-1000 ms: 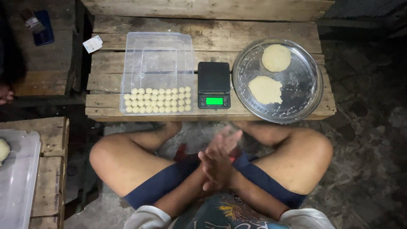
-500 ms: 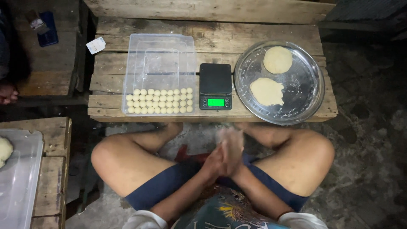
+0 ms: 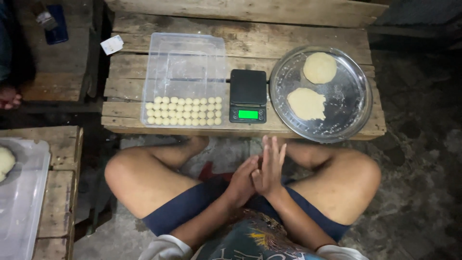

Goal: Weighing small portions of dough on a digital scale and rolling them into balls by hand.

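Observation:
I sit cross-legged, with my left hand and my right hand pressed palm to palm over my lap. The right hand's fingers are straight and spread. Anything between the palms is hidden. In front of me a low wooden table holds a clear plastic tray with rows of small dough balls along its near edge. Beside the tray is a black scale with a lit green display. To its right, a round metal tray carries two flat dough discs.
At the left a second clear tray with a dough lump rests on another wooden bench. Part of another person shows at the left edge. A blue flat object and a white card lie at the back left.
My hands have kept rubbing against each other over my lap; the right hand's fingers now stand straight and spread. Nothing on the table has moved.

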